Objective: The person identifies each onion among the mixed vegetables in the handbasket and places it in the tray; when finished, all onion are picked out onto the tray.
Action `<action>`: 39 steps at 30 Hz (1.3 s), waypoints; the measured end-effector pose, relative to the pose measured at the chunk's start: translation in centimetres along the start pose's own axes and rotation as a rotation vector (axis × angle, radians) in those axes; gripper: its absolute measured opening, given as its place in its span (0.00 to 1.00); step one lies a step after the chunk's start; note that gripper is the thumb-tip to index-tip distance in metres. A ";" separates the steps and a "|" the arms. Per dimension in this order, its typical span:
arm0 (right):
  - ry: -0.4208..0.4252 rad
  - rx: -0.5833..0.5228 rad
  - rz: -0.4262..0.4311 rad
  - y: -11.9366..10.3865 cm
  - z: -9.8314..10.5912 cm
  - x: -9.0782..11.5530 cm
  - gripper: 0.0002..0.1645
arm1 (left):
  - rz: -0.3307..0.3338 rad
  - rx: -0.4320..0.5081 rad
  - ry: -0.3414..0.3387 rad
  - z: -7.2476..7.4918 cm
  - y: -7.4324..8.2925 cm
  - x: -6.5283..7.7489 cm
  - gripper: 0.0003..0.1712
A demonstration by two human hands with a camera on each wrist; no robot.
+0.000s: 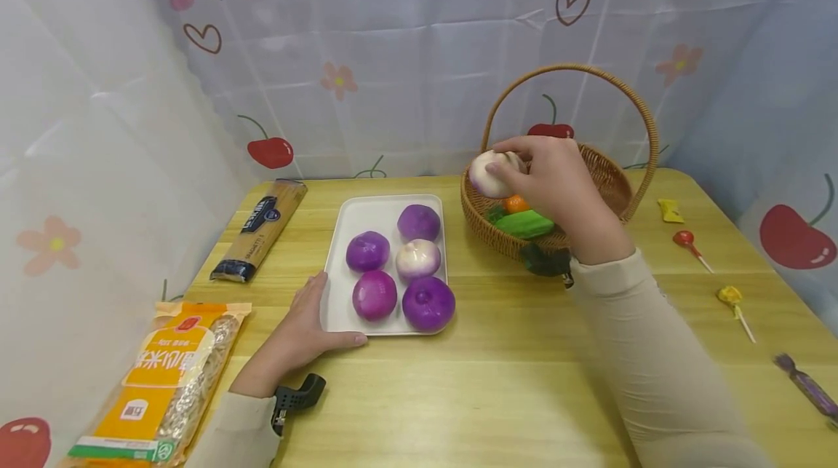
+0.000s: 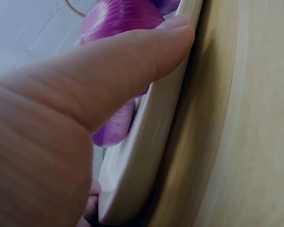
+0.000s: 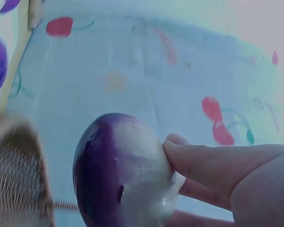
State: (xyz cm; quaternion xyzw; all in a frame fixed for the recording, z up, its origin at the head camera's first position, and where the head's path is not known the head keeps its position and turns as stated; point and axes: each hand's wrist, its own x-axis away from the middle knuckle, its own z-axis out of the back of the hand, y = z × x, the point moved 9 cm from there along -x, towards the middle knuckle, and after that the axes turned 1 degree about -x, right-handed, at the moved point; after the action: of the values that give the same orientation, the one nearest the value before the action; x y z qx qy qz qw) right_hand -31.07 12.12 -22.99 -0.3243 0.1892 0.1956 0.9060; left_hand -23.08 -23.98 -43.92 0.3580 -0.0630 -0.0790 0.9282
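My right hand (image 1: 550, 173) holds a purple-and-white turnip (image 1: 489, 174) between thumb and fingers, above the left side of a wicker basket (image 1: 484, 228). In the right wrist view the turnip (image 3: 123, 170) shows a dark purple half and a pale half. My left hand (image 1: 302, 330) rests against the near left corner of a white tray (image 1: 353, 213), its thumb (image 2: 132, 54) stretched along the near rim and its fingers along the left side. On the tray lie a white-and-purple turnip (image 1: 417, 258), a ridged magenta onion (image 1: 374, 295) and several round purple vegetables (image 1: 428, 304).
Inside the basket are a green vegetable (image 1: 524, 224) and something orange (image 1: 516, 203). A spaghetti pack (image 1: 262, 228) and an orange food bag (image 1: 164, 381) lie at the left. Wrapped candy (image 1: 671, 210), lollipops (image 1: 684, 238) and a purple-wrapped sweet (image 1: 808, 384) line the right edge.
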 end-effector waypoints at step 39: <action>-0.452 -0.026 0.011 -5.2 -22.4 -9.0 0.19 | 0.030 -0.016 -0.025 0.0 -0.1 0.1 0.84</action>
State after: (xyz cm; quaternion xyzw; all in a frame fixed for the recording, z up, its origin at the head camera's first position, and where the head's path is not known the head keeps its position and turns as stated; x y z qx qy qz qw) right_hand -41.05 -8.49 -32.14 -0.2829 -0.0193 0.2704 0.9200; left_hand -22.98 -24.05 -43.93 0.3485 -0.0794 -0.0699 0.9313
